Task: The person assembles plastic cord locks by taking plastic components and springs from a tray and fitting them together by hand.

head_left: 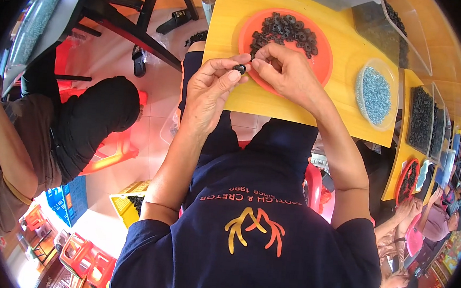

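My left hand pinches a small round black part between thumb and fingertips, above the near left edge of an orange-red plate. Close beside it, my right hand has its thumb and forefinger pressed together; what they hold, if anything, is too small to make out. The plate lies on a yellow tabletop and bears a heap of small black ring-like parts. To the right of my right hand stands a clear round bowl of small shiny silver-blue pieces.
Clear bins with black parts stand at the table's far right. Rightward, a second yellow table carries another red plate, with people working there. A person in black trousers sits at left. A yellow crate is on the floor.
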Tool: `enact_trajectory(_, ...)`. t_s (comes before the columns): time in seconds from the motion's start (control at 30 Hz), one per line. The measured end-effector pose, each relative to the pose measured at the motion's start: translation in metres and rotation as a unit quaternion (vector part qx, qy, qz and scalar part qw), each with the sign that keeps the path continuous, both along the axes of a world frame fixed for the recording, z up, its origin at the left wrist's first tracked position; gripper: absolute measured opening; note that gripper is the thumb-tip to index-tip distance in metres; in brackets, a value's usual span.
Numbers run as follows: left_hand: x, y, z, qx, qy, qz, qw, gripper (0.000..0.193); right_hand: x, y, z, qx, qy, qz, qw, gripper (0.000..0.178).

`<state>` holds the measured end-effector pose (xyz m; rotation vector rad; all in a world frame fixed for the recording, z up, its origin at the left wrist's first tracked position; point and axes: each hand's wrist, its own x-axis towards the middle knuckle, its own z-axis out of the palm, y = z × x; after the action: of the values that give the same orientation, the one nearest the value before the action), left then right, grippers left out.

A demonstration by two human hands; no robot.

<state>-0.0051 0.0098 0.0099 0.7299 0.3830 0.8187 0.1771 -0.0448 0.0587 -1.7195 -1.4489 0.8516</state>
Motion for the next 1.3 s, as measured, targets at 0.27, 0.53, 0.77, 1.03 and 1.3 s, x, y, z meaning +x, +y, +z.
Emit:
enact_trajectory(0.27,-0.003,0.014,-0.002,0.015,-0.049,-0.085,0.995,0.017,0.013,-0.011,-0.011,0.012,0.181,0.1,0.978,0.022)
enact_trajectory(0.53,0.003,0.014,0.004,-0.021,-0.098,-0.211,0.972,0.017,0.032,-0.015,0.007,-0.108,0.315,0.169,0.928,0.019)
enact_trajectory(0.77,0.017,0.005,0.006,-0.076,-0.126,-0.195,0.97,0.018,0.026,-0.024,0.003,-0.016,0.356,0.099,0.929,0.018)
enact_trajectory(1.03,0.021,0.002,0.0,-0.062,-0.033,-0.098,0.993,0.018,0.013,-0.028,0.002,0.009,0.473,-0.032,0.88,0.017)
enact_trajectory(1.3,0.025,0.0,-0.004,-0.023,-0.014,-0.066,0.997,0.019,0.009,-0.029,0.006,-0.023,0.514,-0.08,0.854,0.014)
